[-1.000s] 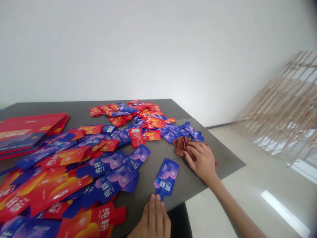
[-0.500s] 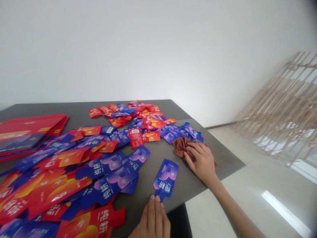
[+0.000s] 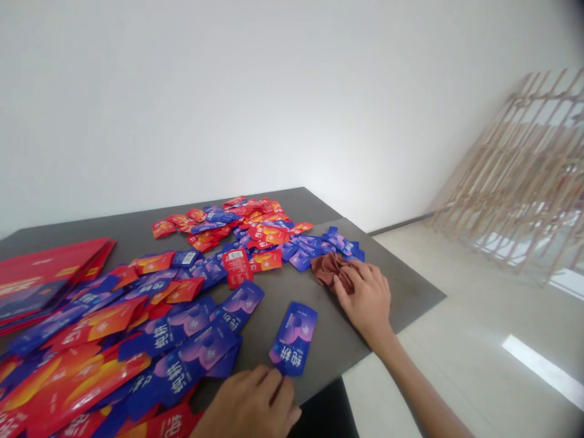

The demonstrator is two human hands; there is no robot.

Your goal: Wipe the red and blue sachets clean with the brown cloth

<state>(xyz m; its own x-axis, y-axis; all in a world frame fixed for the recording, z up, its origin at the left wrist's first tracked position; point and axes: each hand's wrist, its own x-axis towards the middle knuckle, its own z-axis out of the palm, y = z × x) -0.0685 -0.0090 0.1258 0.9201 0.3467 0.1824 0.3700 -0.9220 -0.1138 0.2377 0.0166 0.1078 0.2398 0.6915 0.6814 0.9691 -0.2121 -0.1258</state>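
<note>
Head view: a blue-and-purple sachet [image 3: 293, 339] lay on the dark table [image 3: 406, 298], its long axis tilted from upper right to lower left, its lower end at the left hand [image 3: 249, 404]. That hand, the nearer, had loosely curled fingers; whether they gripped the sachet could not be told. The right hand [image 3: 365, 298], farther off, rested open on a crumpled brown cloth [image 3: 329, 269].
</note>
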